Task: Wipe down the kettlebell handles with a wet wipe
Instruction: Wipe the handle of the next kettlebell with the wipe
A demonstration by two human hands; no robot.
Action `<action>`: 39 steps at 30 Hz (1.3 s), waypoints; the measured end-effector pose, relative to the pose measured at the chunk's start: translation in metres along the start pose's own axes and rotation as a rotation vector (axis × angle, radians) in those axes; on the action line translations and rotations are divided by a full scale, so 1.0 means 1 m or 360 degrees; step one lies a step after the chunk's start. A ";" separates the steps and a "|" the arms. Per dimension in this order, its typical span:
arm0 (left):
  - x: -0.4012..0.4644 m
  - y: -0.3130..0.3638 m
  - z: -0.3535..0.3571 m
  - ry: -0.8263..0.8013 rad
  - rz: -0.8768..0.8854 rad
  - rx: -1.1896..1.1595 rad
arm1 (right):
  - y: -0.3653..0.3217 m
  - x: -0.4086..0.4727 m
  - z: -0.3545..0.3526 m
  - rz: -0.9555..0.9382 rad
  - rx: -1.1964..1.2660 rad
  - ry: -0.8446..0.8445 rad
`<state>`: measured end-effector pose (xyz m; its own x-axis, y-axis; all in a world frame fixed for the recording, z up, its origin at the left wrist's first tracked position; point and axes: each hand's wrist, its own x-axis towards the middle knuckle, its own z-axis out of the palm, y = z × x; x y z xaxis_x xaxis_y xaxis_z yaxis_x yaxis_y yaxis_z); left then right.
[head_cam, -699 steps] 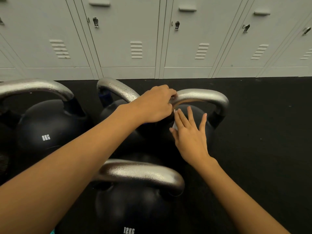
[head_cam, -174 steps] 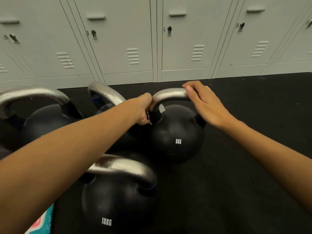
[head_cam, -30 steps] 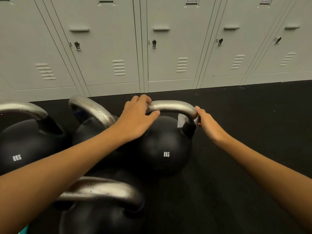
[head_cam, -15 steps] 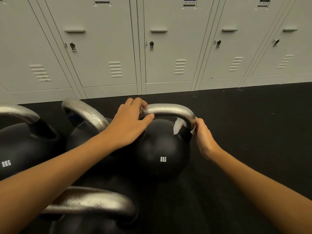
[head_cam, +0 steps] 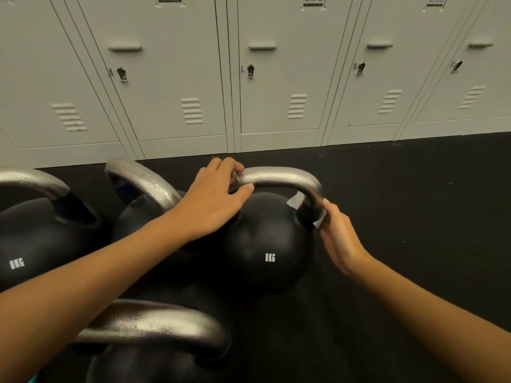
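Grey lockers (head_cam: 177, 78) along the back, black rubber floor (head_cam: 401, 189) underneath, and 4 kettlebells crowded at the front left. The action is on the right-hand bell (head_cam: 265, 244), the one marked 8KG. The left hand (head_cam: 213, 197) is curled round the left end of its handle (head_cam: 279, 176), thumb under the bar, steadying it. The right hand (head_cam: 336, 233) is down at the handle's right leg, fingers pinching the wipe (head_cam: 318, 219) against the metal, with one white corner poking out on the inner side of the leg.

Risks from here, as I read it: the wipe is thin and bunched, so it could slip out of the pinch or tear on that rough cast surface. It covers little of the bar at once, so the underside and the inner curve could get missed. The bell sits on a round base; a hard sideways rub could rock it into its neighbour, and the left fingers are right in that gap.

Around it: a second bell (head_cam: 143, 183) touches or nearly touches on the left, handle beaded with what looks like moisture. A third, also 8KG (head_cam: 33, 239), is further left. The nearest one (head_cam: 154, 330) sits under the left forearm, which crowds any reach to it. A teal scrap (head_cam: 33, 379) shows at the bottom edge; I can't tell what it is
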<state>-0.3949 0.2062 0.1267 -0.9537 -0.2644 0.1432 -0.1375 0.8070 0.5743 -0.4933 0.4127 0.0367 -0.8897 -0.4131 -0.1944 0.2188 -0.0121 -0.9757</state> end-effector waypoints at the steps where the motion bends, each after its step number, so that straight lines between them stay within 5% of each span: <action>1: 0.000 0.000 0.000 -0.0004 0.0002 0.0001 | 0.002 -0.003 -0.001 -0.0026 -0.0037 0.0029; 8: -0.001 0.000 0.001 0.0017 0.0021 0.0027 | 0.003 -0.017 0.004 -0.0257 -0.0073 0.0197; 14: -0.001 -0.001 0.003 0.0049 0.0059 0.0044 | -0.021 0.032 0.006 0.0026 -0.0187 0.0009; 21: 0.002 -0.006 0.002 0.0021 0.0129 0.0103 | -0.004 0.035 -0.001 -0.0161 -0.0230 -0.0090; 31: 0.002 -0.004 -0.001 -0.0041 0.0169 0.0177 | 0.024 -0.017 -0.011 -0.0009 0.0131 -0.0032; 39: 0.003 -0.003 -0.004 -0.0103 0.0163 0.0222 | -0.015 0.008 0.010 -0.0027 -0.0006 -0.0061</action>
<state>-0.3966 0.2011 0.1285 -0.9792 -0.1462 0.1407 -0.0701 0.8947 0.4411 -0.4994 0.4001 0.0508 -0.8773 -0.4472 -0.1740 0.2024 -0.0160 -0.9792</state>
